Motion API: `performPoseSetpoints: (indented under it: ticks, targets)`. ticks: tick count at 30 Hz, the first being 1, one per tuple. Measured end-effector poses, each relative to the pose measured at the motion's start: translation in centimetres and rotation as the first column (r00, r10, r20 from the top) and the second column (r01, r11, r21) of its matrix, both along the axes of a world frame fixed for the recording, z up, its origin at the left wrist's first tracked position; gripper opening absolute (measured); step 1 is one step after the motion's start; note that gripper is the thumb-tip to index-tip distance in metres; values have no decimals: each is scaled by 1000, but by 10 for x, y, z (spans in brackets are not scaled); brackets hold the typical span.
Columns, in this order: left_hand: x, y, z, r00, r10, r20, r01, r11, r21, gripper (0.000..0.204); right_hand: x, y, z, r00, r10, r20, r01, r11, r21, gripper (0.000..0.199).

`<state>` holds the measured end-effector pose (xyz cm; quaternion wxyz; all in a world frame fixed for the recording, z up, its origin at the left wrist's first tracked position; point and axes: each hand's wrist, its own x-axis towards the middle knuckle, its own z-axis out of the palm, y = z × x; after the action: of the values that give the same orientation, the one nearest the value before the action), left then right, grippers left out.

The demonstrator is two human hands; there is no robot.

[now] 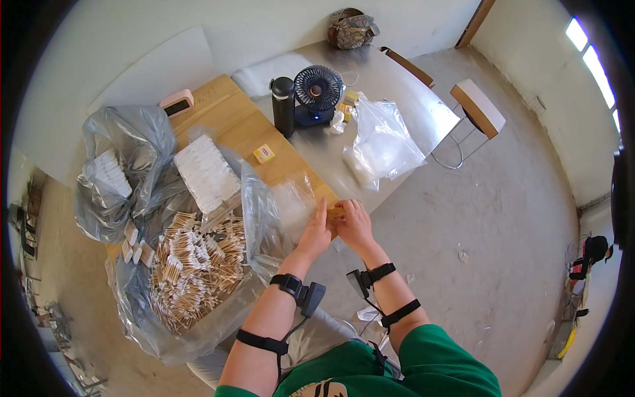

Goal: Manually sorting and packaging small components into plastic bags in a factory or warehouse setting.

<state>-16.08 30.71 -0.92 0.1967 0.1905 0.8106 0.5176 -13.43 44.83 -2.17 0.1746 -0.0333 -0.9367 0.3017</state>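
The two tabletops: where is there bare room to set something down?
Bare wood lies between the pink-framed device and the yellow box; bare steel between the camouflage bag and clear bags. Swabs and grey plastic crowd the left; the left hand and right hand meet at the near end.

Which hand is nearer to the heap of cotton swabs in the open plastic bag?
Left. The left hand is to the right of the heap of cotton swabs; the right hand is farther off, on the left hand's far side.

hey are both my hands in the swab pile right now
No, the left hand and right hand are close together, right of the swab pile.
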Motion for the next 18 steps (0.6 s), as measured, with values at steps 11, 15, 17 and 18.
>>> performPoseSetpoints:
  ticks: [11,15,17,18]
  targets:
    - [3,-3,-18,973,-95,-211,103,994,28,68,3,-11,-6,995,27,-97,-35,996,-86,26]
    - [9,-3,-9,984,-64,-168,78,994,77,67,6,-9,-2,995,34,-96,-48,988,-148,23]
    - [10,-3,-8,996,-18,-83,25,995,92,67,6,-10,-4,996,20,-88,-35,985,-167,23]
    - [10,-2,-8,996,-18,-84,26,995,94,67,5,-10,-5,997,6,-78,-21,982,-187,22]
